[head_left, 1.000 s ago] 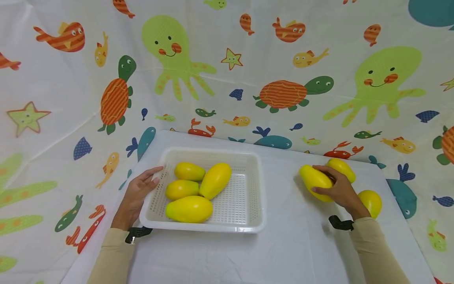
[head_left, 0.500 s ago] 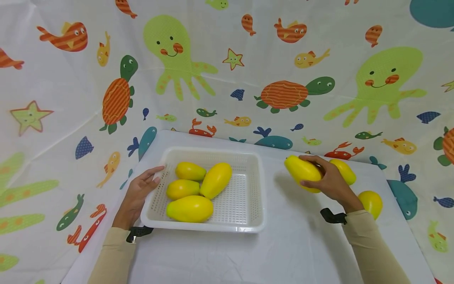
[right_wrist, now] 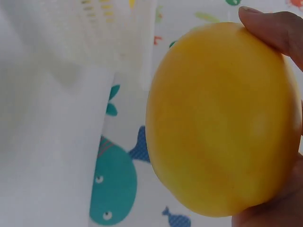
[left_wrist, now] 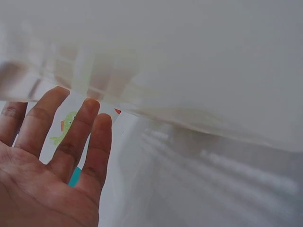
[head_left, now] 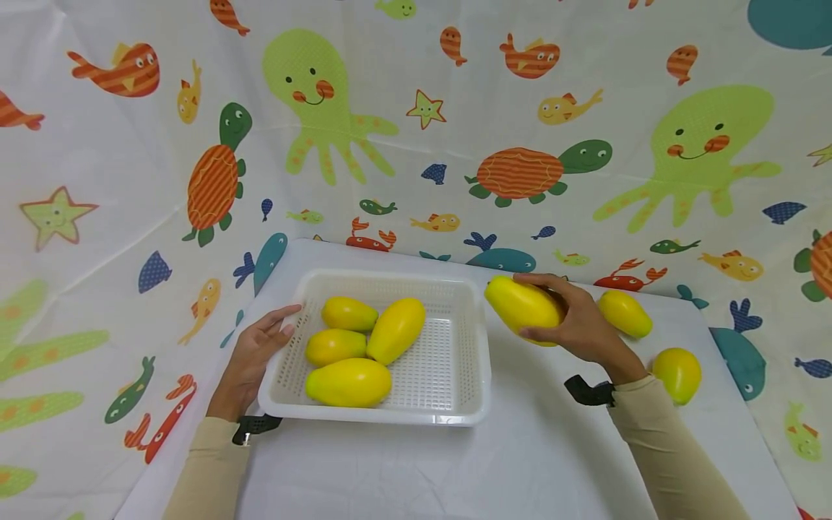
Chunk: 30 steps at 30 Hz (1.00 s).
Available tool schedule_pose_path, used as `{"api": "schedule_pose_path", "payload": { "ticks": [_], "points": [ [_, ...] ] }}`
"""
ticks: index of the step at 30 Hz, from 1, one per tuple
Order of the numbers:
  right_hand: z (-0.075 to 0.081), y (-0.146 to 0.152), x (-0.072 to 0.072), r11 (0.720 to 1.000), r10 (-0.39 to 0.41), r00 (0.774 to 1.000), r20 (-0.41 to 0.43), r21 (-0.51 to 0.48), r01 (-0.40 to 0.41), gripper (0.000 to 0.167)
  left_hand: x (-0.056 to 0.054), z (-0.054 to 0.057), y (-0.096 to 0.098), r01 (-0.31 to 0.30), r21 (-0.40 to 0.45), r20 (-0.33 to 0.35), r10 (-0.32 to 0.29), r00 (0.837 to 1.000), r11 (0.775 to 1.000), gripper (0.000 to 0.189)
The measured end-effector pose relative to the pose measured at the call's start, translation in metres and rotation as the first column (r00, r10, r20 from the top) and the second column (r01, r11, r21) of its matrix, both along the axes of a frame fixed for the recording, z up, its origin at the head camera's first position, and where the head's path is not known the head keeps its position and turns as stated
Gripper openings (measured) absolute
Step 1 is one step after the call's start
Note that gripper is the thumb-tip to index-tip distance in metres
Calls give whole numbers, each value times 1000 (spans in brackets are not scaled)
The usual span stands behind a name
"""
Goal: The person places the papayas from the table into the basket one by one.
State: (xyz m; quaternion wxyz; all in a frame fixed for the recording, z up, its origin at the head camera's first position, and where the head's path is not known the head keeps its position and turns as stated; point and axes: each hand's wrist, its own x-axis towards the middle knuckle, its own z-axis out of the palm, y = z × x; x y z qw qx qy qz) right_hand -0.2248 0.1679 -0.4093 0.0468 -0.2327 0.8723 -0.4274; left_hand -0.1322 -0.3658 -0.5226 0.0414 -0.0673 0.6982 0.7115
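My right hand [head_left: 581,325] holds a yellow papaya [head_left: 523,307] off the table, just right of the basket's right rim. In the right wrist view the papaya [right_wrist: 222,118] fills much of the picture, with a thumb and fingers around its side. My left hand [head_left: 250,357] is at the left side of the white plastic basket [head_left: 481,347], its fingertips at the rim. The left wrist view shows that hand's fingers [left_wrist: 78,135] mostly straight, against the basket's blurred outer wall. Several papayas [head_left: 349,383] lie in the left and middle of the basket.
Two more papayas, one farther back [head_left: 625,314] and one nearer [head_left: 677,375], lie on the white-covered table [head_left: 416,469] at the right. A curtain [head_left: 416,94] printed with sea animals hangs behind and at the left.
My right hand has carried the papaya leftward and slightly up, from near the two right-hand papayas to beside the basket. The left hand and basket stay in place.
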Motion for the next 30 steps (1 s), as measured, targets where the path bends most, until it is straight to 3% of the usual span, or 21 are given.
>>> {"api": "schedule_pose_path", "payload": {
  "ticks": [10,30],
  "points": [
    [3,-38,7,980,169,985,-30,-103,-171,79,1,0,0,0,-19,-6,0,1000,1000,61],
    [-18,-105,19,920,386,922,33,-92,-382,75,1,0,-1,4,-23,-19,-4,1000,1000,59]
  ]
}}
